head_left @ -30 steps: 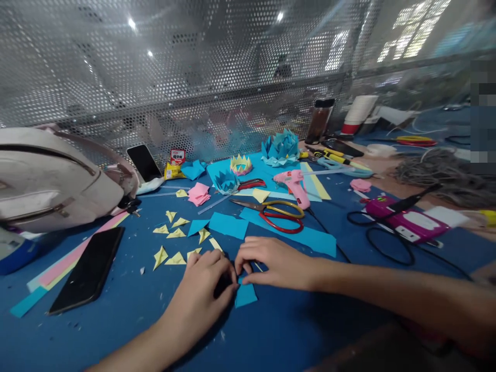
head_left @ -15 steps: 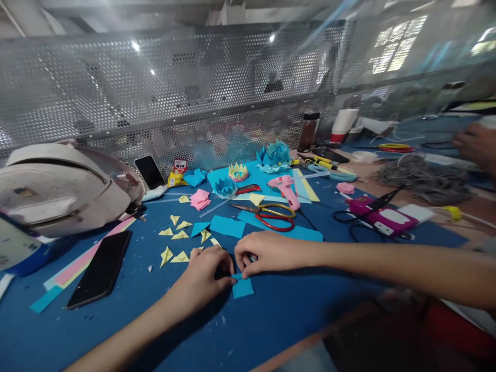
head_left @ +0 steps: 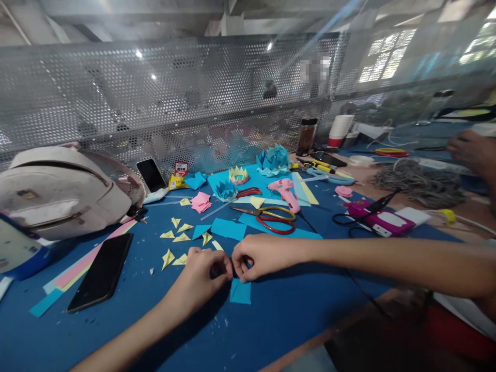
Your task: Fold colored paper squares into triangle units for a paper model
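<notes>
A small piece of blue paper (head_left: 241,293) lies under my fingertips near the table's front edge, its upper part hidden by my hands. My left hand (head_left: 207,266), thumb and forefinger pinched together, meets its top edge. From the other side my right hand (head_left: 258,256) pinches the same edge, knuckles curled and almost touching the left. Folded yellow paper triangles (head_left: 181,237) are scattered just beyond my left hand. Past my right hand lie flat blue paper pieces (head_left: 228,228) and scissors (head_left: 276,219) with red and gold handles.
A pink glue gun (head_left: 285,194) stands behind the scissors, near blue paper flowers (head_left: 273,160). To the left are a black phone (head_left: 101,273) and a pale backpack (head_left: 58,194). On the right sit a purple device (head_left: 380,218), grey yarn (head_left: 414,183) and another person's hand (head_left: 467,150).
My fingers have drawn closer together over the top edge of the blue paper, and more of its lower part lies flat toward me. The camera view has tilted slightly.
</notes>
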Motion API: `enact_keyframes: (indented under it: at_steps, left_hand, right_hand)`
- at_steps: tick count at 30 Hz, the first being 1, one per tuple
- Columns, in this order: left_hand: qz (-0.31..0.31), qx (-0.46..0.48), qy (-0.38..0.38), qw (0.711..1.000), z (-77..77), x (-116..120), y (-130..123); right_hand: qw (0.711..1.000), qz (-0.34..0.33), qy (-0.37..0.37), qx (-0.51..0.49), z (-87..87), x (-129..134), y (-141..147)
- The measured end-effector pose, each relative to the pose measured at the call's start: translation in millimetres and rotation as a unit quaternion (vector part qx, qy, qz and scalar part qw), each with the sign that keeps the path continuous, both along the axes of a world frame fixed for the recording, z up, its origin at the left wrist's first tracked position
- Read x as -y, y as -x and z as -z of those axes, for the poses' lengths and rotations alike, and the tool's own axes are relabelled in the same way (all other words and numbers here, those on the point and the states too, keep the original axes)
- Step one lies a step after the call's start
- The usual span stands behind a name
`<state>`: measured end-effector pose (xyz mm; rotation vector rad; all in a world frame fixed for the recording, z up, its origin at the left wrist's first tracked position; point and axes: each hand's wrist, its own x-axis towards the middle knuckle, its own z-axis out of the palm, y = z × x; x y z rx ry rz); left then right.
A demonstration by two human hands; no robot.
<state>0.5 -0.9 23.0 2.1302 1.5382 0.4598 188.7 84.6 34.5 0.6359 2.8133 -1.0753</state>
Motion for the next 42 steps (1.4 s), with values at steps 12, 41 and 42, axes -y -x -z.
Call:
enact_keyframes:
  at_steps: [12, 41, 42]
  left_hand:
    - [-0.058, 0.039, -0.048, 0.996, 20.8, -6.1, 15.0]
    - [0.089, -0.02, -0.189, 0.978, 38.7, 0.3, 33.1]
    - [0.099, -0.024, -0.192, 0.976, 38.6, 1.5, 33.7]
  right_hand:
    - [0.99, 0.063, 0.079, -0.098, 12.2, -7.2, 1.2]
    - [0.965, 0.002, -0.148, -0.215, 52.3, -6.5, -12.8]
    - [0.962, -0.017, -0.174, -0.212, 52.1, -7.0, -13.7]
